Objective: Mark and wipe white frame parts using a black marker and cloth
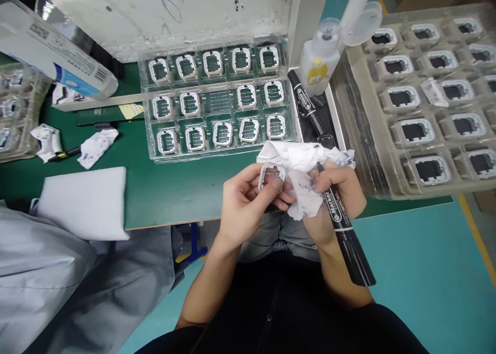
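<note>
Between the thumb and fingers of my left hand [246, 204] is a small silver watch-case-like frame [266, 174], rounded square with an open middle. My right hand [343, 188] is closed around a black marker [341, 219], its tip end pointing up toward the frame and its thick black end down toward my forearm. A crumpled white wipe [304, 186] with dark ink stains is also in my right hand, beside the frame. In front of my hands a clear plastic tray [228, 150] holds rows of similar frames, with one pocket [217, 102] bare.
Stacked trays [391, 186] with more frames stand at the right. Near them are a clear bottle [320, 59] with a yellow label and another marker [306, 103]. Stained wipes [97, 147] and a folded white cloth [83, 201] lie left. A person's grey clothing [77, 281] shows at lower left.
</note>
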### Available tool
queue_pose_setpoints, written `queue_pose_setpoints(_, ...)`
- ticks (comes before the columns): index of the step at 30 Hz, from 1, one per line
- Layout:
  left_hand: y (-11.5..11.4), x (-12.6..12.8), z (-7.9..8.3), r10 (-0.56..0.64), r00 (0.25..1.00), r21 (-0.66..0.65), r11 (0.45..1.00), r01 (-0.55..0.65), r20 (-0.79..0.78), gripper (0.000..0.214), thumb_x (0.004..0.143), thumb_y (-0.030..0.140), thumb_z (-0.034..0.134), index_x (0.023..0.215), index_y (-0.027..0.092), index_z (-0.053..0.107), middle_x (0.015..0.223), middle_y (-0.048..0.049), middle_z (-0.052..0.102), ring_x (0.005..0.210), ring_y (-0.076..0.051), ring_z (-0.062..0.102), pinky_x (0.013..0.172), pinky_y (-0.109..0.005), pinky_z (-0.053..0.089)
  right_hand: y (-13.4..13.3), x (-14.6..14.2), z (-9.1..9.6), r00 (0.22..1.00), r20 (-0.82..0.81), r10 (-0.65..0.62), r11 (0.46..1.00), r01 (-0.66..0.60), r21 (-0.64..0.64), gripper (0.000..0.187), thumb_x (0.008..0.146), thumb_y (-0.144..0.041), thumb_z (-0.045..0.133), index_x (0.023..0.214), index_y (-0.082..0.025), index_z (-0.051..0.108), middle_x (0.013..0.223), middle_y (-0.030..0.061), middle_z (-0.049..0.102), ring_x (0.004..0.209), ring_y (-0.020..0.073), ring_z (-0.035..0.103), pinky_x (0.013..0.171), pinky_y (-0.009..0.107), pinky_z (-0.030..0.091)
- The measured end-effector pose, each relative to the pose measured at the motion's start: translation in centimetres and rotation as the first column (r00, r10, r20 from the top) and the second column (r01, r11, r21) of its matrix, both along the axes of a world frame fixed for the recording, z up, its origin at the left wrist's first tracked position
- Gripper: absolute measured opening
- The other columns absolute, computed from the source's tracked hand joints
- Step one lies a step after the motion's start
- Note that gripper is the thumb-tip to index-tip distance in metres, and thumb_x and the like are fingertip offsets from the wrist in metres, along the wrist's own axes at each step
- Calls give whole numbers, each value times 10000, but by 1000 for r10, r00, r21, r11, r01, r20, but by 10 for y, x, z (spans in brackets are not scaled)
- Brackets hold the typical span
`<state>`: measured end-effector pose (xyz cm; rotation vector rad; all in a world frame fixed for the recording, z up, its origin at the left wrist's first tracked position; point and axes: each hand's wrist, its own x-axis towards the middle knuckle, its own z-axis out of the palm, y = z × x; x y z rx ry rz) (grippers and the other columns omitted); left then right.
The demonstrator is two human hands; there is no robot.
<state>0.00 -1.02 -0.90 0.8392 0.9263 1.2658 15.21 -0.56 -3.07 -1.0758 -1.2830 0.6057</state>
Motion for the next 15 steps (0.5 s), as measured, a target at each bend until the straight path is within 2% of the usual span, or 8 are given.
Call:
queue_pose_setpoints(2, 0, 0, 1, -4, 1000, 18, 1000, 4, 0, 118, 1013, 248, 882, 1062, 156, 828, 850, -35, 852, 687, -158, 841, 624, -231, 729, -2, 1, 4, 1000, -9, -21, 999, 21, 41, 326, 1015, -262, 831, 835, -275, 559, 742, -62, 499, 604, 136, 503, 581, 344, 360)
queue_pose_setpoints(6, -1, 0, 2, -14, 1000, 24, 1000, 14, -10, 109, 1010, 248, 884, 1043, 160, 830, 845, -39, 860, 698, -161, 850, 625, -218, 721, -4, 2, 12, 996, 92, 4, 999, -1, -37, 312, 991, -177, 806, 849, -291, 553, 747, -50, 538, 632, 162, 550, 589, 356, 410)
queue_pose_setpoints(11, -1, -1, 0, 4, 1000, -43, 999, -4, 11, 164, 987, 273, 904, 1047, 162, 800, 834, -32, 859, 605, -179, 832, 489, -210, 663, -1, 0, 9, 1000, -17, 5, 1000, -5, -19, 342, 933, -140, 842, 841, -278, 543, 736, -69, 495, 614, 133, 488, 567, 331, 335)
queue_pose_setpoints(15, -1, -2, 0, -11, 999, -50, 999, 13, 43, 150, 989, 254, 901, 1053, 164, 799, 827, -23, 858, 599, -178, 837, 478, -195, 652, 1, -1, 7, 999, 9, 39, 999, -39, -26, 317, 938, -167, 852, 858, -271, 563, 745, -67, 521, 626, 128, 505, 578, 324, 349)
